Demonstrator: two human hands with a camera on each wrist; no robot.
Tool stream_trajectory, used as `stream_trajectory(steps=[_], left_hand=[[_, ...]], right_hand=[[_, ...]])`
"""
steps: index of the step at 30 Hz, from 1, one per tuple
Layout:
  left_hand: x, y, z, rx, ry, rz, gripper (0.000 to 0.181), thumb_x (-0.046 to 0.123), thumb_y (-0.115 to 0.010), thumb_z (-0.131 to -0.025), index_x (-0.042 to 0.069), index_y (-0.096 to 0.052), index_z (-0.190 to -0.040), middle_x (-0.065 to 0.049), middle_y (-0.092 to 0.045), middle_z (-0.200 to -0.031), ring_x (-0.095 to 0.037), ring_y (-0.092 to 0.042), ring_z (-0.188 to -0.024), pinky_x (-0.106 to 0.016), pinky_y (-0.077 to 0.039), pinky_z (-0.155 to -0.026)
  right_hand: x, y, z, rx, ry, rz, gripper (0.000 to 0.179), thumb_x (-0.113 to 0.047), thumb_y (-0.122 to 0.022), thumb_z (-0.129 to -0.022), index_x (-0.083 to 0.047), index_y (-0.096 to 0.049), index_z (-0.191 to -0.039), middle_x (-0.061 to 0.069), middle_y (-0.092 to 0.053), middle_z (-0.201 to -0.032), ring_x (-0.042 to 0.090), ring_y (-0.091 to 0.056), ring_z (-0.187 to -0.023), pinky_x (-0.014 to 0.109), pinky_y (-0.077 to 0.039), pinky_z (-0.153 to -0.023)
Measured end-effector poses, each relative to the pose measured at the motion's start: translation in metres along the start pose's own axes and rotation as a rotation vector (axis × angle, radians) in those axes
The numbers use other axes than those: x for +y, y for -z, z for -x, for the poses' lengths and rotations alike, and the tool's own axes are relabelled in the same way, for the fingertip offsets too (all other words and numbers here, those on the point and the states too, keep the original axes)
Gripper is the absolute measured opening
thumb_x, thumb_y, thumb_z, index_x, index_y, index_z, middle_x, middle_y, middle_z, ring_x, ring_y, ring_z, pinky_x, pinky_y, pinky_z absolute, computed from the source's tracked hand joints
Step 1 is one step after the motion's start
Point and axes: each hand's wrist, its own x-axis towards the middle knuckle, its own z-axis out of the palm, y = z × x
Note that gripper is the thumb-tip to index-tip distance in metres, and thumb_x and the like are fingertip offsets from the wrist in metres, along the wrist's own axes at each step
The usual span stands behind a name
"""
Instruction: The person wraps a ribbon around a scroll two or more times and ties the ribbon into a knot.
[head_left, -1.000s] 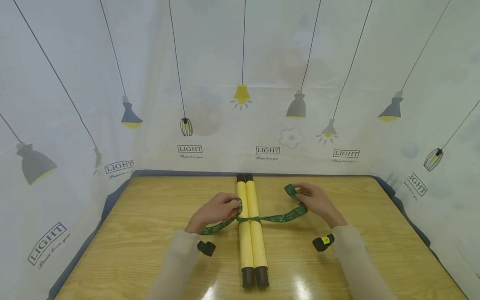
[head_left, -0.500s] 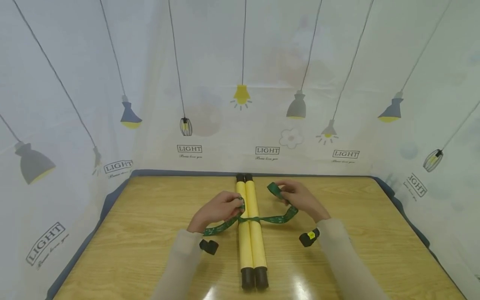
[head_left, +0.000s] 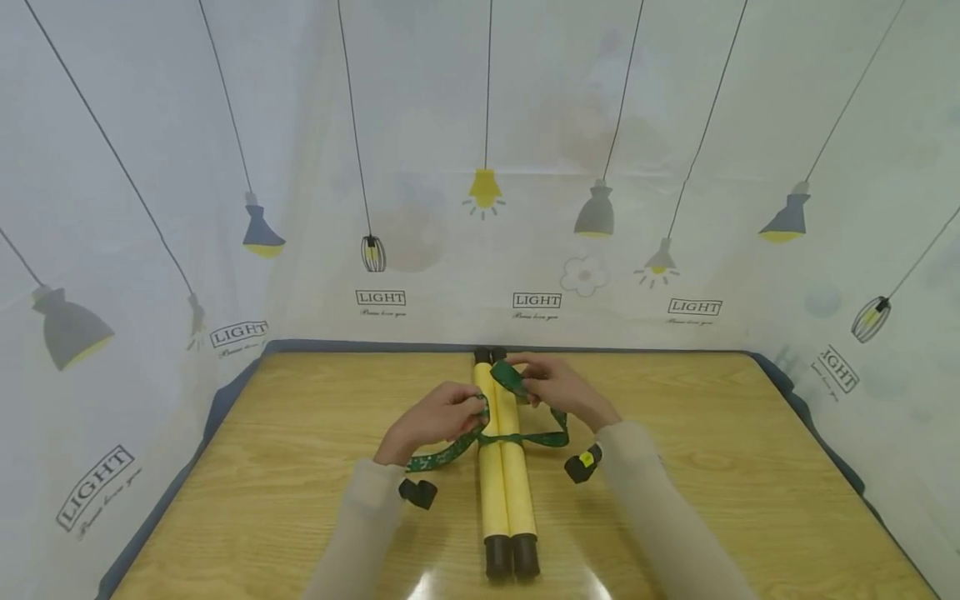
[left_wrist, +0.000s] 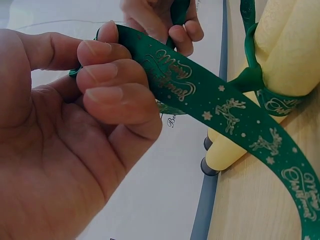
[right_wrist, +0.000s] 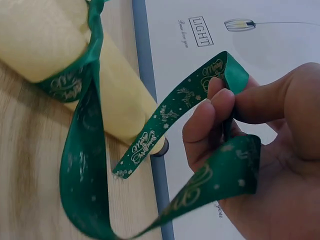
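While the two yellow rolls point(head_left: 502, 450) lay side by side along the middle of the wooden table point(head_left: 300, 467), a green ribbon point(head_left: 517, 437) was seen from the head camera crossed and tied round them. Its left end was pinched by the left hand point(head_left: 435, 417) just beside the rolls, and a folded loop of its right end was held over them by the right hand point(head_left: 555, 387).

From the left wrist, the ribbon point(left_wrist: 220, 107) was seen trapped between the thumb and the curled fingers point(left_wrist: 115, 95) of the left hand, running taut down to the knot against the rolls point(left_wrist: 285, 55).

From the right wrist, the fingers point(right_wrist: 210, 125) of the right hand were closed on a doubled fold of ribbon point(right_wrist: 200, 95), its free tail hanging toward the rolls point(right_wrist: 55, 45).

The ribbon was judged light, soft and somewhat slick (satin, by its sheen), best gripped flat near the fold, close to the knot. The rolls looked light and slightly yielding, liable to roll apart if tension were lost.
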Motion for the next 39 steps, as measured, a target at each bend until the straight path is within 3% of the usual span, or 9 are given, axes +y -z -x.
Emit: stream_trajectory(steps=[4,11,16,18,21,23,28,34,39], left_hand=[[0.001,-0.001,0.0,-0.002,0.002,0.008,0.038,0.017,-0.038,-0.111,0.008,-0.052,-0.076,0.002,-0.043,-0.056,-0.012,-0.032,-0.048,-0.026,-0.038,-0.055],[0.0,-0.001,0.0,-0.004,-0.002,0.017,0.039,0.017,-0.038,-0.111,0.008,-0.049,-0.075,0.001,-0.042,-0.054,-0.013,-0.033,-0.047,-0.027,-0.041,-0.059],[0.0,-0.001,0.001,0.001,-0.001,0.01,0.038,0.019,-0.038,-0.111,0.008,-0.052,-0.078,0.001,-0.043,-0.055,-0.013,-0.034,-0.048,-0.027,-0.041,-0.058],[0.0,-0.001,0.001,0.0,-0.001,0.01,0.038,0.019,-0.038,-0.111,0.008,-0.052,-0.078,0.001,-0.044,-0.056,-0.013,-0.034,-0.048,-0.027,-0.041,-0.059],[0.0,-0.001,0.0,0.0,-0.002,0.006,0.038,0.018,-0.039,-0.111,0.008,-0.052,-0.077,0.001,-0.044,-0.056,-0.013,-0.034,-0.049,-0.027,-0.041,-0.059],[0.0,-0.001,0.0,0.0,0.001,0.004,0.038,0.018,-0.039,-0.111,0.008,-0.052,-0.078,0.001,-0.045,-0.056,-0.013,-0.034,-0.049,-0.027,-0.041,-0.058],[-0.001,-0.003,0.0,0.015,0.016,0.005,0.037,0.019,-0.04,-0.111,0.007,-0.054,-0.079,0.001,-0.045,-0.057,-0.013,-0.034,-0.048,-0.026,-0.039,-0.055],[0.001,-0.003,-0.001,0.029,0.016,0.003,0.038,0.019,-0.041,-0.111,0.007,-0.052,-0.077,0.001,-0.045,-0.057,-0.013,-0.034,-0.049,-0.028,-0.04,-0.058],[0.0,0.0,-0.002,0.034,0.02,0.02,0.038,0.021,-0.04,-0.111,0.003,-0.057,-0.083,0.001,-0.044,-0.058,-0.013,-0.033,-0.049,-0.027,-0.037,-0.055]], right_hand=[[-0.008,-0.004,-0.005,-0.019,0.021,0.015,0.05,-0.001,-0.043,-0.105,-0.024,-0.054,-0.148,0.015,-0.065,-0.09,0.023,-0.057,-0.067,0.04,-0.052,-0.068],[-0.021,-0.008,-0.011,-0.059,0.085,0.012,0.051,-0.003,-0.042,-0.108,-0.03,-0.052,-0.15,0.019,-0.062,-0.131,0.023,-0.055,-0.069,0.032,-0.05,-0.065],[-0.014,-0.011,-0.015,-0.061,0.079,0.079,0.043,-0.007,-0.043,-0.109,-0.024,-0.057,-0.146,0.024,-0.065,-0.118,0.039,-0.057,-0.072,0.033,-0.047,-0.058],[-0.008,-0.013,-0.016,-0.05,0.06,0.126,0.039,-0.007,-0.046,-0.109,-0.02,-0.06,-0.143,0.022,-0.067,-0.116,0.041,-0.062,-0.083,0.037,-0.052,-0.063],[0.001,-0.014,-0.016,-0.03,0.053,0.201,0.035,-0.006,-0.05,-0.107,-0.011,-0.062,-0.139,0.018,-0.067,-0.13,0.037,-0.067,-0.108,0.047,-0.057,-0.086],[0.005,-0.014,-0.015,-0.012,0.043,0.244,0.034,-0.007,-0.052,-0.106,-0.008,-0.062,-0.139,0.015,-0.063,-0.139,0.035,-0.062,-0.125,0.051,-0.053,-0.1],[0.006,-0.014,-0.005,0.06,0.018,0.287,0.034,-0.008,-0.054,-0.105,-0.008,-0.063,-0.137,0.016,-0.055,-0.15,0.037,-0.051,-0.138,0.057,-0.044,-0.11],[-0.007,-0.013,0.013,0.129,0.061,0.216,0.03,-0.016,-0.058,-0.104,-0.011,-0.066,-0.133,0.012,-0.068,-0.132,0.031,-0.064,-0.119,0.047,-0.054,-0.1],[-0.025,-0.019,0.028,0.087,0.161,0.172,0.032,-0.025,-0.067,-0.101,-0.019,-0.066,-0.132,0.003,-0.072,-0.113,0.02,-0.068,-0.101,0.035,-0.058,-0.086]])
